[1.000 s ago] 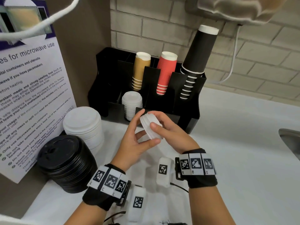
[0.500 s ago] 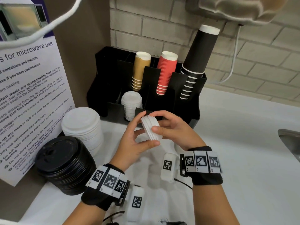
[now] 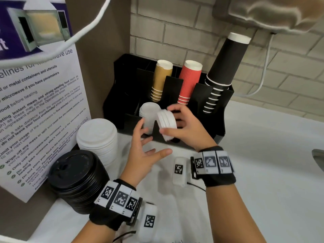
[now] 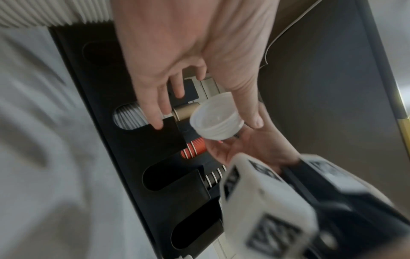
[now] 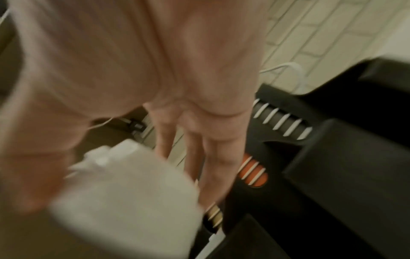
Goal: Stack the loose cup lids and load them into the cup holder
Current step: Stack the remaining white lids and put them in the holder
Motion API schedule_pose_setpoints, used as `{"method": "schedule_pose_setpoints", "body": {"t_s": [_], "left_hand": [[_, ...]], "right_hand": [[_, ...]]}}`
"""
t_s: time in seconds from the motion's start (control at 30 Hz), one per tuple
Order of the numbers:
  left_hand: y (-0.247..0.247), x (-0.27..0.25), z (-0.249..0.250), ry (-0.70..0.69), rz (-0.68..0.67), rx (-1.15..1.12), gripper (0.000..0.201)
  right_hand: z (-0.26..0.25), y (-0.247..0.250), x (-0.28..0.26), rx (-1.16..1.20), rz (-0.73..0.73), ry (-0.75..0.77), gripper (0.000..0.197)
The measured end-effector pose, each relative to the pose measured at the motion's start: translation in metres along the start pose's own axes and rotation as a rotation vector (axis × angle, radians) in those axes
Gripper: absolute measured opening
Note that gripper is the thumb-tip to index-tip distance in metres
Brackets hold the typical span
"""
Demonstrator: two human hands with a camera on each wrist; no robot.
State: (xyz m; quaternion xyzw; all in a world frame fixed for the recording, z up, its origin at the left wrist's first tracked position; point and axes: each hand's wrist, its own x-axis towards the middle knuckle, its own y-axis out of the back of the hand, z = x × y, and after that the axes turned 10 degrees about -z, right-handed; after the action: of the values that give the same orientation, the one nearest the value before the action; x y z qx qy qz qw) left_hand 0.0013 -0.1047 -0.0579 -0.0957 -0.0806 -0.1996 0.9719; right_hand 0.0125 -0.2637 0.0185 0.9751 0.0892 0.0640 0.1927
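R hand (image 3: 188,128) holding small stack of white lids (image 3: 166,121), tilted on edge, thumb below & fingers over top; grip curled round the stack, just in front of black cup holder (image 3: 226,100). L hand (image 3: 146,151) apart from stack, fingers spread & relaxed, grip wide, holding nothing. More white lids (image 3: 149,114) already in holder's front slot, just left of held stack. Tan cups (image 3: 160,81), red cups (image 3: 189,81), black cups (image 3: 222,71) upright-ish in rear slots. On white surface (image 3: 263,163) at left: tall white lid pile (image 3: 97,135), black lid pile (image 3: 77,179) nearer. R wrist view blurred.
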Motion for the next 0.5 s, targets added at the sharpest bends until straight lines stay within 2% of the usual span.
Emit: {"method": "schedule_pose_setpoints", "body": {"t_s": [0.07, 0.13, 0.27, 0.37, 0.5], "left_hand": [[0.003, 0.000, -0.001, 0.012, 0.080, 0.028, 0.092], [0.004, 0.001, -0.004, 0.030, 0.125, 0.049, 0.077], [0.005, 0.002, -0.008, 0.051, 0.115, 0.083, 0.059], [0.005, 0.000, -0.009, 0.066, 0.089, 0.081, 0.056], [0.009, -0.001, -0.008, 0.078, 0.081, 0.096, 0.055]], "right_hand": [[-0.005, 0.001, 0.025, -0.118, 0.117, 0.062, 0.065], [-0.008, -0.001, 0.054, -0.297, 0.149, 0.120, 0.066], [-0.006, -0.009, 0.099, -0.573, 0.018, 0.039, 0.064], [0.001, -0.017, 0.116, -0.709, -0.064, -0.043, 0.063], [0.010, -0.017, 0.123, -0.829, -0.102, -0.107, 0.071]]}}
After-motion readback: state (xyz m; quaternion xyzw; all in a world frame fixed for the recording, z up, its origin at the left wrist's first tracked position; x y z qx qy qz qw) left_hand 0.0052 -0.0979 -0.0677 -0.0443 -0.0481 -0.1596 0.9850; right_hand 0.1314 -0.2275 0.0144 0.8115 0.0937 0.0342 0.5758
